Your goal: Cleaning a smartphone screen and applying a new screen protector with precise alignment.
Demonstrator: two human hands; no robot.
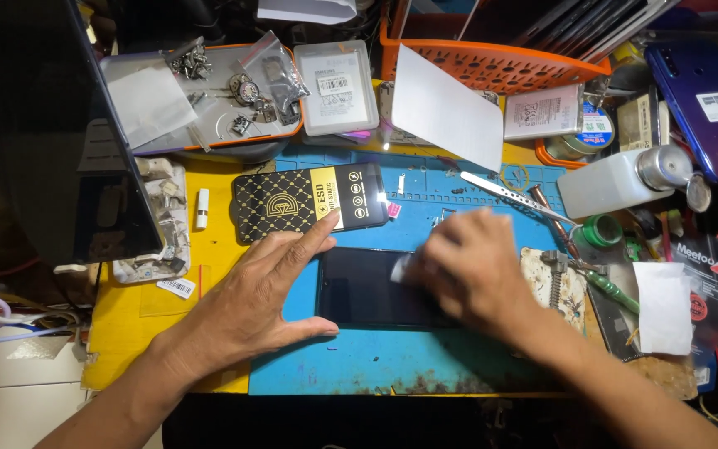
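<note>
Blue work mat (376,366) on the counter, near edge. On it lies a dark phone (359,287), screen up. Left hand (263,295), fingers spread, braces the phone's left edge. Right hand (471,270), blurred, presses a small white wipe (402,268) onto the screen, fingers together. Just beyond, a black patterned box (309,201); farther, a grey parts tray (209,91) and an orange basket (492,62).

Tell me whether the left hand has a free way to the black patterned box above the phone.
Probably yes: the left hand rests at the phone edge, its index fingertip already at the black patterned box, with nothing between.
</note>
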